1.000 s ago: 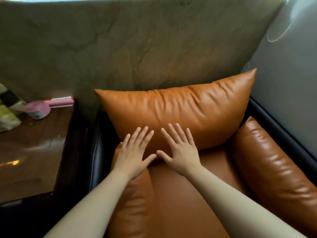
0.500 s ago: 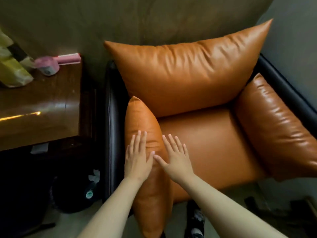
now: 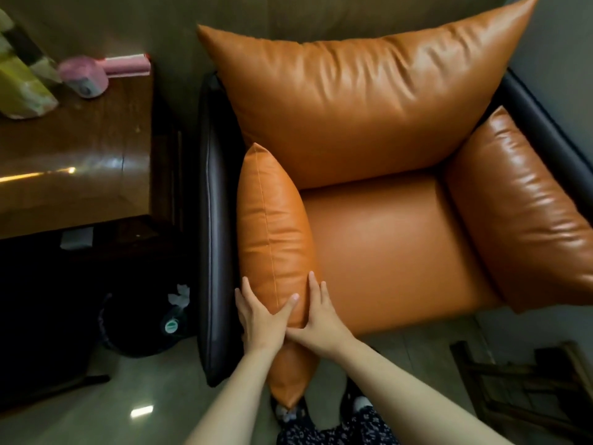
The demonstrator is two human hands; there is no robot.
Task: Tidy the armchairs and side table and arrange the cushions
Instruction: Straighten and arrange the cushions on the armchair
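Note:
An orange leather armchair with a dark frame (image 3: pixel 214 220) fills the view. Its seat (image 3: pixel 382 248) is bare. A large back cushion (image 3: pixel 362 91) leans against the wall. The right side cushion (image 3: pixel 519 213) lies along the right arm. The left side cushion (image 3: pixel 272 220) stands on edge along the left arm. My left hand (image 3: pixel 260 319) grips its near end from the outer side, thumb across the top. My right hand (image 3: pixel 321 319) grips the same end from the seat side.
A wooden side table (image 3: pixel 73 168) stands left of the chair, with a pink lint roller (image 3: pixel 102 73) and a yellow-green packet (image 3: pixel 22 88) at its back. A dark bin (image 3: pixel 144 319) sits on the floor beneath. A wooden stool (image 3: pixel 526 387) is at lower right.
My view has pulled back from the back cushion. Both hands moved from flat on the left side cushion down to its near end, and they now clasp it from both sides.

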